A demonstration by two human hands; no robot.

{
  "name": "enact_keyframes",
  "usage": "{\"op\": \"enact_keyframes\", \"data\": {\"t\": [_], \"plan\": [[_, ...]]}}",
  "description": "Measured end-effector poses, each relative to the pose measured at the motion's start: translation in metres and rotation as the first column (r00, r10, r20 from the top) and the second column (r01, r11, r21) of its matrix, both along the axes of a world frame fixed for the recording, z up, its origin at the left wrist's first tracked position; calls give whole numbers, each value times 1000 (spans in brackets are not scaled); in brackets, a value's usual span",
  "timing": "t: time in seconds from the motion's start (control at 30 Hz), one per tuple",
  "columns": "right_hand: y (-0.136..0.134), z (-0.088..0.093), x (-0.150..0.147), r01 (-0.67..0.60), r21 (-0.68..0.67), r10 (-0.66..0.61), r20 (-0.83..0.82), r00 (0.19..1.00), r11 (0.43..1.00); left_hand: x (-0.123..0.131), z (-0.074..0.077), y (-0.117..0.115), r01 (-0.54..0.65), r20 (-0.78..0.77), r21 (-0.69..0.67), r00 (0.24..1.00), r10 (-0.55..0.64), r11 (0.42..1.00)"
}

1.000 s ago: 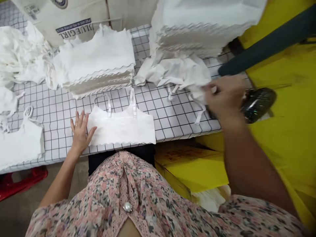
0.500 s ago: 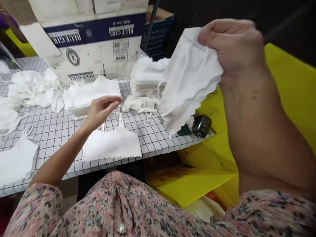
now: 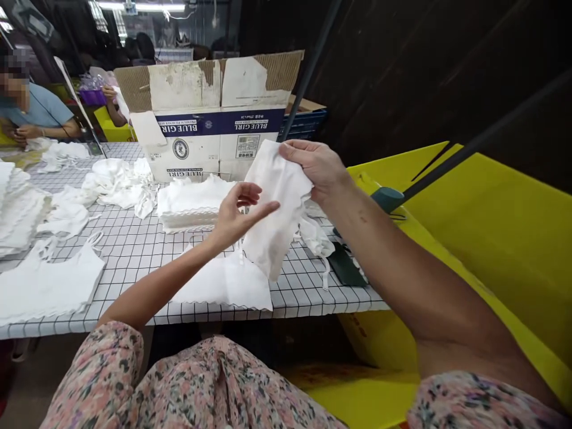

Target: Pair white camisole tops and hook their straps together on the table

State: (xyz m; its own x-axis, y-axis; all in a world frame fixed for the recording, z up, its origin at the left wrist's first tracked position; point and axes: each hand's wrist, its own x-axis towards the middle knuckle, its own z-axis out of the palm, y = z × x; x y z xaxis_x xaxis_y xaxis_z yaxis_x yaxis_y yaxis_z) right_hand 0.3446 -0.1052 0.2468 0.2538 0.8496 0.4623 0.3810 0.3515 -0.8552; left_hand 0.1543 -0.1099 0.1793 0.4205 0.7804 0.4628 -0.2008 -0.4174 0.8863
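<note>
My right hand (image 3: 313, 168) grips the top of a white ribbed camisole (image 3: 272, 208) with a scalloped hem, holding it up above the table. Its white straps (image 3: 315, 238) dangle at the lower right. My left hand (image 3: 239, 217) is raised with its fingers apart, and the fingertips are at or very near the camisole's face. Below both hands, another white camisole (image 3: 226, 286) lies flat on the checked table (image 3: 134, 268), partly hidden by the held one.
A stack of folded white camisoles (image 3: 192, 205) stands behind, beside a crumpled white heap (image 3: 120, 185). A printed cardboard box (image 3: 218, 119) sits at the table's back. A yellow bin (image 3: 491, 250) lies on the right. A co-worker (image 3: 31, 113) sits at the far left.
My right hand has lifted the camisole from the table's right side up to chest height. My left hand has left the flat camisole and risen to the held one. The view has tilted upward.
</note>
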Motion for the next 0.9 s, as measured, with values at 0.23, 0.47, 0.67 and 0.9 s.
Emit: {"op": "enact_keyframes", "data": {"t": [0.23,0.47,0.67,0.9], "plan": [[8,-35,-33,-109,-24,100,-253,962,994,2,-38,-12,-161,-6,140,987,163,977],[-14,-34,-30,-252,-90,212,-313,926,964,-8,-65,3,-31,92,-135,995,44,990],[-40,-23,-5,-224,-273,226,-25,974,935,-56,-23,41,133,9,-223,991,-134,966],[-44,-52,13,-54,-325,39,-53,998,944,-136,-10,48,289,-538,-420,684,-493,860]]}}
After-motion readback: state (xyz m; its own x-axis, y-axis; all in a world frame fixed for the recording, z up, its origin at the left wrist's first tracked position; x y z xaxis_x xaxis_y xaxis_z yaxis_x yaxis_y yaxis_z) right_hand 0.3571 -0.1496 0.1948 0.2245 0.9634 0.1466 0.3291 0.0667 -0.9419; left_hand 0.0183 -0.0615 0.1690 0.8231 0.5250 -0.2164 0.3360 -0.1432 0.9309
